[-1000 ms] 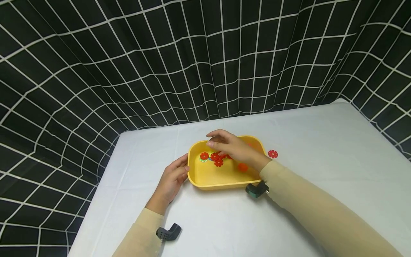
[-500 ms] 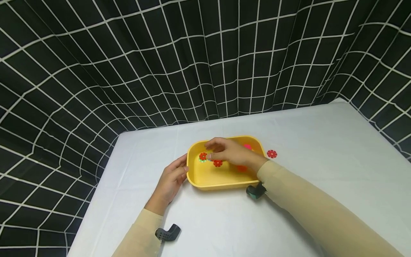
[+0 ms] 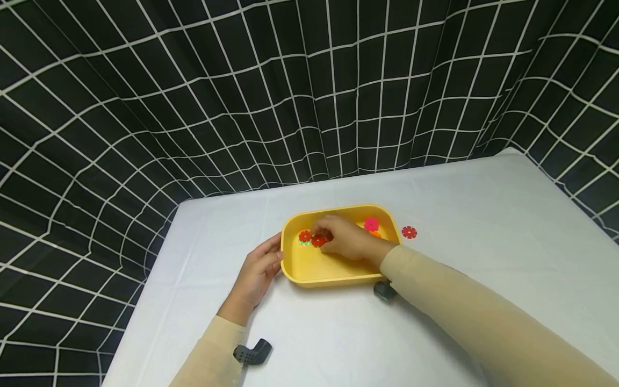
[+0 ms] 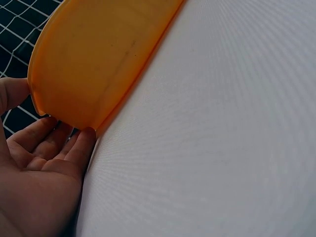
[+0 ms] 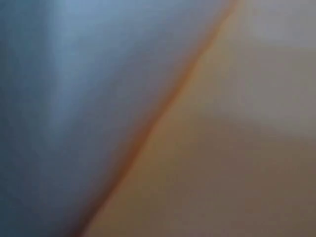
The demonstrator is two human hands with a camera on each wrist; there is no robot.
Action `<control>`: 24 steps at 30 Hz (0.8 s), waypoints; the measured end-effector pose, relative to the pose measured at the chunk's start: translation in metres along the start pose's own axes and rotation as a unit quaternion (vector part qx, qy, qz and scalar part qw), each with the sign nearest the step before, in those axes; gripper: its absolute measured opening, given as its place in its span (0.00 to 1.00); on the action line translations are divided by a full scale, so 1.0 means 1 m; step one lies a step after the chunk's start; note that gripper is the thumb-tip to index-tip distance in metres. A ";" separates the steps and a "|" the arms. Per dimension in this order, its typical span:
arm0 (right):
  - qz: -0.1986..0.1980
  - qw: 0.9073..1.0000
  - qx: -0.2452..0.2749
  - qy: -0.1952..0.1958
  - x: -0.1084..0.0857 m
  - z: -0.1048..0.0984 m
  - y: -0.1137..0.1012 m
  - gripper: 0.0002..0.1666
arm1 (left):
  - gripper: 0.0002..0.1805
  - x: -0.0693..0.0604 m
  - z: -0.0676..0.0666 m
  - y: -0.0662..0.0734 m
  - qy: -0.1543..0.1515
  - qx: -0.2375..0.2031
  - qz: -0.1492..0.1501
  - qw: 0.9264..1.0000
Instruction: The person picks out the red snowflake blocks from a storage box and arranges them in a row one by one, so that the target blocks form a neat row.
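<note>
Far L and along rear: curtain (image 3: 242,80), blk w/ white grid, behind white cloth (image 3: 329,333).

Near L: L sleeve (image 3: 210,349), beige; wrist cam (image 3: 253,352), dark, at its cuff.

L hand (image 3: 258,271): grasping L end of tray (image 3: 309,271). L wrist view: thumb at rim, fingertips against outer wall low down, nr cloth.

Tray: yellow, rounded corners, sits upright on cloth approx. ctr, long sides running L–R.

Inside tray, L to R: red disc, notched (image 3: 304,236), partly covering green disc (image 3: 303,243) as seen from above; next, 2nd red disc (image 3: 318,241), at fingers of R hand (image 3: 343,236).

R hand: down in tray, palm downward, fingers bent, thumb on near side. Whether it grips 2nd red disc or only touches: cannot tell. R wrist view too blurred to settle it.

Beyond R hand, toward tray's R end: pink disc (image 3: 371,224), nr rear wall; orange disc (image 3: 375,234) just in front of it, part hidden by R hand.

R sleeve (image 3: 464,301), beige, comes in from lower R, crossing tray's nr R corner.

Outside tray, just off R end: outer red disc (image 3: 409,232), flat on cloth.
</note>
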State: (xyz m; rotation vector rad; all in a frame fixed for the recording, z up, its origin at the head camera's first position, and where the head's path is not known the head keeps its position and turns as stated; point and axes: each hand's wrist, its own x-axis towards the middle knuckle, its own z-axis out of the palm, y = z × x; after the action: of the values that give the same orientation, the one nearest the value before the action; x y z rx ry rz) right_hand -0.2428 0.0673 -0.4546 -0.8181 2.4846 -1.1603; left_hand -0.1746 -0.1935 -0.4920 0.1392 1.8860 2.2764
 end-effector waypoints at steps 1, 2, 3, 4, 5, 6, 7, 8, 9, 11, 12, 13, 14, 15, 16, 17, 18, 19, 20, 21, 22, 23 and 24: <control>-0.002 1.000 -0.009 0.002 0.000 0.001 0.000 0.20 | 0.32 0.000 0.000 0.000 0.000 0.000 0.000 1.000; -0.005 1.000 -0.016 0.006 0.000 0.002 0.000 0.19 | 0.32 0.000 0.000 0.000 0.000 0.001 0.000 1.000; -0.008 1.000 -0.022 0.010 0.000 0.002 -0.001 0.17 | 0.32 0.000 0.000 0.001 0.001 0.001 0.001 1.000; -0.008 0.999 -0.029 0.013 0.000 0.003 -0.001 0.16 | 0.32 0.000 0.000 0.001 0.002 0.002 0.001 1.000; -0.008 0.999 -0.034 0.016 0.000 0.004 -0.001 0.15 | 0.32 0.000 0.000 0.001 0.003 0.002 0.000 1.000; -0.006 0.999 -0.038 0.019 0.000 0.004 -0.002 0.15 | 0.32 0.000 0.001 0.001 0.004 0.003 0.000 1.000; -0.004 0.999 -0.043 0.022 0.000 0.005 -0.002 0.14 | 0.32 -0.001 0.001 0.001 0.004 0.002 0.000 1.000; -0.002 0.999 -0.048 0.025 0.000 0.005 -0.003 0.13 | 0.32 -0.001 0.001 0.001 0.005 0.002 -0.001 1.000; 0.001 0.998 -0.051 0.026 0.000 0.005 -0.003 0.13 | 0.32 -0.001 0.001 0.001 0.004 0.001 -0.002 1.000; 0.003 0.998 -0.051 0.029 0.001 0.005 -0.004 0.14 | 0.31 -0.001 0.001 0.001 0.003 0.001 -0.001 1.000; 0.005 0.998 -0.049 0.029 0.001 0.005 -0.004 0.14 | 0.31 -0.001 0.001 0.000 0.003 0.001 -0.001 1.000; 0.005 0.999 -0.044 0.029 0.001 0.005 -0.005 0.14 | 0.31 -0.001 0.001 0.000 0.004 0.002 -0.001 1.000; 0.006 0.999 -0.037 0.029 0.002 0.004 -0.005 0.14 | 0.31 -0.001 0.001 -0.001 0.004 0.004 0.000 1.000; 0.007 0.999 -0.028 0.029 0.002 0.004 -0.006 0.13 | 0.31 -0.001 0.001 -0.001 0.004 0.007 0.000 1.000; 0.008 0.999 -0.017 0.030 0.002 0.003 -0.007 0.13 | 0.31 -0.001 0.000 -0.001 0.004 0.008 0.001 1.000; 0.011 0.999 -0.007 0.031 0.001 0.002 -0.007 0.12 | 0.31 -0.001 0.000 -0.001 0.005 0.010 0.000 1.000; 0.014 0.999 0.006 0.031 0.001 0.001 -0.007 0.12 | 0.30 -0.001 0.000 -0.001 0.004 0.011 0.000 1.000; 0.015 0.999 0.016 0.032 0.001 0.001 -0.008 0.11 | 0.30 -0.001 0.000 -0.001 0.003 0.013 0.001 1.000; 0.016 0.999 0.024 0.033 0.001 0.000 -0.008 0.10 | 0.30 -0.001 0.001 -0.001 0.002 0.014 0.001 1.000; 0.019 0.999 0.030 0.034 0.001 0.000 -0.007 0.09 | 0.30 -0.001 0.001 0.000 0.002 0.015 0.001 1.000; 0.019 0.999 0.035 0.035 0.001 0.000 -0.007 0.09 | 0.30 -0.001 0.001 0.000 0.002 0.015 0.001 1.000; 0.019 0.998 0.039 0.036 0.001 -0.001 -0.007 0.08 | 0.30 -0.001 0.002 0.001 0.002 0.016 0.000 1.000; 0.021 0.998 0.046 0.037 0.001 -0.001 -0.007 0.08 | 0.30 -0.001 0.002 0.001 0.003 0.016 0.000 1.000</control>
State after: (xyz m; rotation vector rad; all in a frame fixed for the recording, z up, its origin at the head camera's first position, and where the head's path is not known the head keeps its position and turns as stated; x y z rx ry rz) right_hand -0.2415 0.0638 -0.4488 -0.7084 2.4718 -1.3027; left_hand -0.1731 -0.1921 -0.4906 0.1355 1.9259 2.2501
